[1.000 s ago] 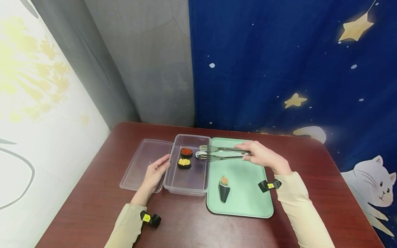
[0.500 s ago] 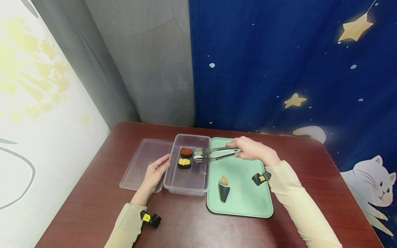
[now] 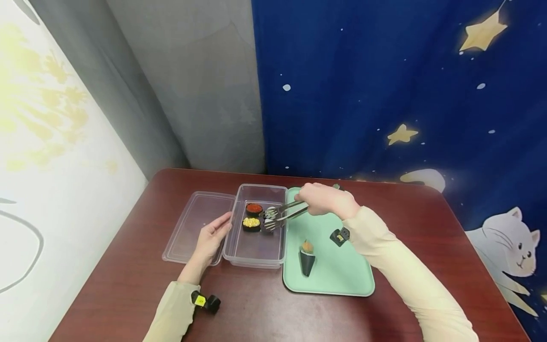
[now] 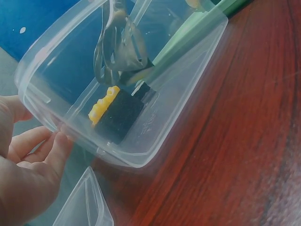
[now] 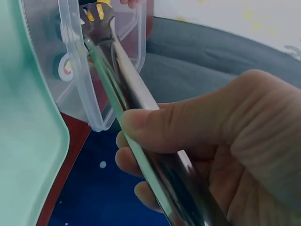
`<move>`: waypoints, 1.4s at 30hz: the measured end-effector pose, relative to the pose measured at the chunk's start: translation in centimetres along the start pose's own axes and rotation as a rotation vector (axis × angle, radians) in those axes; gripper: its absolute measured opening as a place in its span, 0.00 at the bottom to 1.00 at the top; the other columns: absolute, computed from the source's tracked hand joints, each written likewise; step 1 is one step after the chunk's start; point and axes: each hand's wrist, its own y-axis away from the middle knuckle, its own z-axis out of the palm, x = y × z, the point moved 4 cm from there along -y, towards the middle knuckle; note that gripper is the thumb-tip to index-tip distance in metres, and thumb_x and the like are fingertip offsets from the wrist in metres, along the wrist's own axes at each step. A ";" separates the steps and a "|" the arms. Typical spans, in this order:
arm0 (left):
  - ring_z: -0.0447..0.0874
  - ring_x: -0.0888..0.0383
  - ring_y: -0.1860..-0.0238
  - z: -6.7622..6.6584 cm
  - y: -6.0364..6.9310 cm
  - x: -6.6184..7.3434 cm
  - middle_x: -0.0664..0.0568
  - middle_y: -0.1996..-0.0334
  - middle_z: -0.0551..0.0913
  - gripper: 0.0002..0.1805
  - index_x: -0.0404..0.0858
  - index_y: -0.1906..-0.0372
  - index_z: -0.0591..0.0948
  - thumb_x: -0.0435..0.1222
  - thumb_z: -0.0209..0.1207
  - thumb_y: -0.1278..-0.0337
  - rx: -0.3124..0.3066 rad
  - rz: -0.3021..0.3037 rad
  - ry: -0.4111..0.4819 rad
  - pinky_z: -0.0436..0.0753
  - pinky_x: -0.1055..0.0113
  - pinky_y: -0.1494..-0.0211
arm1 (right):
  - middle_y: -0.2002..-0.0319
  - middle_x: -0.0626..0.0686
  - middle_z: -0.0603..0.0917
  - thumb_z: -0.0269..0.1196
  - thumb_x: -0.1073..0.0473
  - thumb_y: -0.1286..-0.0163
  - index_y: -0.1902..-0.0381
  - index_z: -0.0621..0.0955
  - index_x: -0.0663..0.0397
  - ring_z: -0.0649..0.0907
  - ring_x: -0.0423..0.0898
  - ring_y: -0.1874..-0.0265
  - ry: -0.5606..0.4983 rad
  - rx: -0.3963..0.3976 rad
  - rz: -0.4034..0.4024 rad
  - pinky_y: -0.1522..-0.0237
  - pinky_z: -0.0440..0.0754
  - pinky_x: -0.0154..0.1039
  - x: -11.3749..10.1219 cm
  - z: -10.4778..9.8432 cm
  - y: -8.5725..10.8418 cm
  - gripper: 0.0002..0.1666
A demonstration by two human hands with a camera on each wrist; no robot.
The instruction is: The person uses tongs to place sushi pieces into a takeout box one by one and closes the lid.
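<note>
Setting a roll (image 5: 67, 67) down inside the box (image 3: 254, 262) seems to be the step; it should go best with the tongs (image 3: 295, 214) low, spread only a little, then lifted straight, so the red-topped sushi (image 3: 254, 208) and yellow-topped sushi (image 3: 251, 223) stay put. The roll shows inside the box's right wall. The right hand (image 3: 323, 198) grips the tongs just right of the box; whether their tips pinch anything, I cannot tell. The left hand (image 3: 212, 239), fingers loose, touches the box's left wall. Compared with a second ago, the right hand is nearer the box and the tongs slant more; the seaweed cone (image 3: 307, 263) lies as before on the tray (image 3: 342, 270), right of the box
</note>
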 end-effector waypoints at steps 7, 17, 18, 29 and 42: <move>0.77 0.68 0.49 0.0 0.0 0.1 0.32 0.41 0.69 0.23 0.22 0.40 0.68 0.24 0.54 0.40 0.005 -0.001 -0.017 0.75 0.77 0.45 | 0.77 0.48 0.76 0.61 0.76 0.49 0.74 0.81 0.55 0.65 0.42 0.80 0.165 0.012 0.004 0.78 0.66 0.32 -2.0 -0.8 -1.2 0.11; 0.76 0.60 0.44 0.0 0.0 0.1 0.30 0.40 0.68 0.23 0.21 0.40 0.68 0.24 0.54 0.40 0.000 -0.001 -0.017 0.75 0.77 0.45 | 0.74 0.50 0.77 0.59 0.76 0.46 0.75 0.80 0.54 0.65 0.43 0.79 0.198 -0.033 0.029 0.78 0.66 0.34 -2.7 -0.5 -2.4 0.12; 0.76 0.59 0.44 0.0 0.0 0.1 0.30 0.40 0.68 0.23 0.21 0.40 0.68 0.24 0.54 0.40 -0.003 -0.003 -0.012 0.75 0.77 0.45 | 0.74 0.50 0.76 0.59 0.76 0.46 0.75 0.80 0.54 0.65 0.43 0.79 0.197 -0.034 0.030 0.78 0.66 0.34 -2.7 -0.5 -2.5 0.12; 0.76 0.60 0.45 0.0 0.1 0.2 0.30 0.40 0.68 0.23 0.21 0.40 0.68 0.24 0.54 0.40 0.003 0.001 -0.008 0.74 0.77 0.45 | 0.77 0.49 0.74 0.60 0.75 0.47 0.76 0.79 0.54 0.65 0.43 0.79 0.182 -0.034 0.053 0.79 0.65 0.34 -2.6 -0.4 -2.3 0.11; 0.77 0.69 0.49 0.0 0.1 0.2 0.32 0.40 0.68 0.23 0.22 0.39 0.67 0.23 0.54 0.40 -0.004 -0.023 0.007 0.74 0.77 0.44 | 0.58 0.56 0.82 0.59 0.76 0.47 0.51 0.80 0.61 0.80 0.49 0.60 0.051 0.074 0.034 0.59 0.81 0.39 0.1 -0.6 2.0 0.24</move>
